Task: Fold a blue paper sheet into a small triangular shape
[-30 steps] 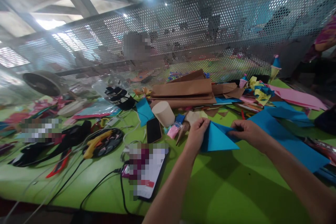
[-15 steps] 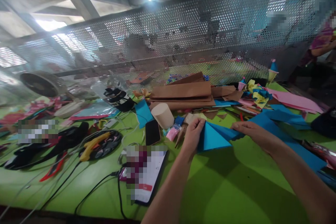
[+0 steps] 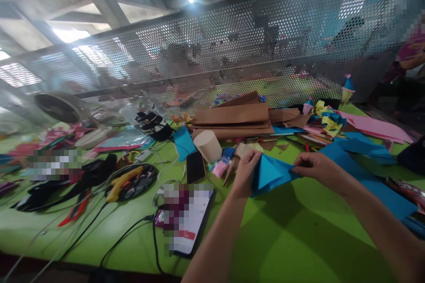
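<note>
A folded piece of blue paper is held above the green table, its folds making a pointed, triangular shape. My left hand is closed on its left end, thumb on top near the peak. At the right corner of the paper, my right hand pinches the edge between thumb and fingers. Right of that hand lie larger sheets of blue paper. Beyond my left hand are a small clear packet with pink in it and a cream-coloured cylinder.
A lit tablet or phone and a dark phone lie to the left. Further left are a yellow glue gun, red-handled scissors or pliers and trailing cables. Folded brown paper sits before a perforated metal screen.
The blue paper has been turned and its folds brought closer together. My right hand has shifted its pinch slightly on the paper's right corner, while my left hand keeps its hold.
</note>
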Demonstrator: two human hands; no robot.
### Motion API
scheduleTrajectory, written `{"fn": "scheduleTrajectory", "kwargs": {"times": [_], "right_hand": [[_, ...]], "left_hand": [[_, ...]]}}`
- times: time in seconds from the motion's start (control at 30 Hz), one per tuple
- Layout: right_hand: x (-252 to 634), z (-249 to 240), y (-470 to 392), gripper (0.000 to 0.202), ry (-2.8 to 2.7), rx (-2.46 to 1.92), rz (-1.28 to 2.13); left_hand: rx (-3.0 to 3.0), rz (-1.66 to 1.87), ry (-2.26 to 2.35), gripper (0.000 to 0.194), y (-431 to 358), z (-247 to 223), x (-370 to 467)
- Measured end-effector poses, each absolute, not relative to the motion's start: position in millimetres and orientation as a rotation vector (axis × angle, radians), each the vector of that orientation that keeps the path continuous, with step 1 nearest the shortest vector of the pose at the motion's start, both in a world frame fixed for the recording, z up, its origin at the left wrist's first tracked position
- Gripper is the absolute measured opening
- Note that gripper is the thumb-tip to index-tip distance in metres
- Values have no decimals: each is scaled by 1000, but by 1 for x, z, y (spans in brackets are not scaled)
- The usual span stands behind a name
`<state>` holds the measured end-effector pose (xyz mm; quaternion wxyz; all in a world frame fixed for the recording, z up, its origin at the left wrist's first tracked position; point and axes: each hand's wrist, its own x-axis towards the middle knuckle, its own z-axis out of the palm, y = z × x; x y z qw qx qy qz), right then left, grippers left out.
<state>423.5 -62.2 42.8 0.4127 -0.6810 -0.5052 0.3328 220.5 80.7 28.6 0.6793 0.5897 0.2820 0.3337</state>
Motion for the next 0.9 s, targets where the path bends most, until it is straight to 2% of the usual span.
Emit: {"fn": "scheduleTrajectory", "kwargs": {"times": [0.13, 0.27, 0.33, 0.53, 0.9], "right_hand": [[419, 44, -63, 35, -1357, -1732, 810], [408, 45, -61, 42, -1459, -1571, 960], [402, 41, -58, 39, -1455, -1580, 918], [395, 25, -52, 33, -1391, -1721, 729], [388, 25, -53, 24, -1377, -1716, 728]], "left_hand": [[1428, 790, 640, 40, 80, 28, 222], [1663, 770, 591, 30, 73, 33, 223], [1732, 717, 549, 27, 69, 35, 224], [1752, 660, 496, 28, 61, 36, 225], [1825, 693, 490, 24, 56, 31, 229]]}}
